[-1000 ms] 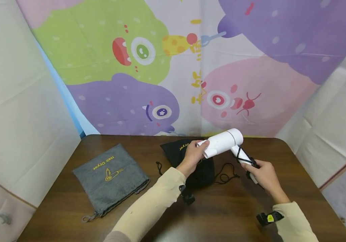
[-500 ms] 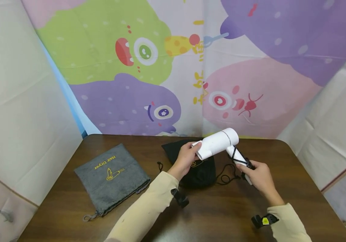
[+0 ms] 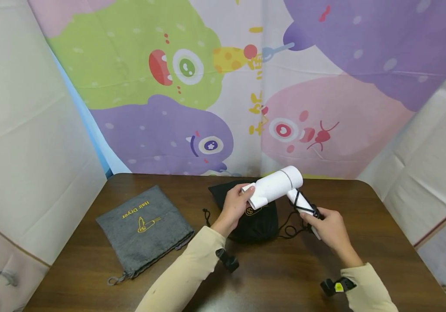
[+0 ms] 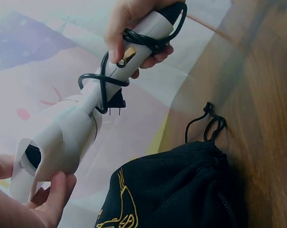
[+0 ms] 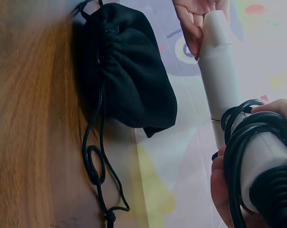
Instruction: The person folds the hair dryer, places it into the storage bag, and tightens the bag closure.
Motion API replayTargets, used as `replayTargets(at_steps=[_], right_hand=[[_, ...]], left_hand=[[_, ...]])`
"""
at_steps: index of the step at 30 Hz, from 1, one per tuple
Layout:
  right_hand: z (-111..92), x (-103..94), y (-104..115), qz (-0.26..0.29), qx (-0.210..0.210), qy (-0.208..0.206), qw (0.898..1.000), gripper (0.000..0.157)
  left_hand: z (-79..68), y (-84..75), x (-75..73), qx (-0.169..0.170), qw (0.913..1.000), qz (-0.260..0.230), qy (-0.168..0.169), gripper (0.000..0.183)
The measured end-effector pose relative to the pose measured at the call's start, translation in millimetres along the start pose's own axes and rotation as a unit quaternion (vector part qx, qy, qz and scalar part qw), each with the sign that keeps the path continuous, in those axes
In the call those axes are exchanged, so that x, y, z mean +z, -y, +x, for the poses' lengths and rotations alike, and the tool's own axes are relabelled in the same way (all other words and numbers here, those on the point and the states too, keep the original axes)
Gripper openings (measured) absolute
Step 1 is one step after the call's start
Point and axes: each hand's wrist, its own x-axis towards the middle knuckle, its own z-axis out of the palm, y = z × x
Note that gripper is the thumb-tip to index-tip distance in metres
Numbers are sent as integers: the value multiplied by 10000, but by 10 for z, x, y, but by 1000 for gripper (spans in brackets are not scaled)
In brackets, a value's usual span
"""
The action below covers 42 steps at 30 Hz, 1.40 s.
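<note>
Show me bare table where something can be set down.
Free table: right of the right hand; nearer than the black pouch, between the sleeves; and, smaller, between that pouch and the gray pouch. Crowded: the middle back, where the hair dryer and left hand overlap the black pouch in the head view.

Head camera: faces forward and down over the desk (image 3: 277, 286) and printed backdrop (image 3: 242, 91). Wrist cameras: close range, rolled to opposite sides; both frame the hair dryer (image 3: 278, 185) and black drawstring pouch (image 5: 136, 71).
</note>
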Motion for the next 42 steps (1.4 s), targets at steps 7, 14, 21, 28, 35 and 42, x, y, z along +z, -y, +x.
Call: replayTargets(at_steps=[7,14,21,28,35,42], right_hand=[[-19,28,41,-75,-145,56,9999,41],[-34,68,77,-74,-299,139,9994,42],[-62,105,111,3,-303,230,9993,41],[-79,138,135,-101,-416,289,9987,39],[-81,188,149,-206,-668,324,9970,29],[-94,231,160,-301,-823,396,9954,27]], left_hand=[[-22,25,-115,241,9994,244,42,36],[-17,68,-257,173,9996,186,115,35],[-75,59,-314,244,9991,349,83,35],[-93,90,-368,281,9981,551,53,35],[-91,126,-462,314,9966,745,184,35],[-139,155,-540,297,9941,1006,257,36]])
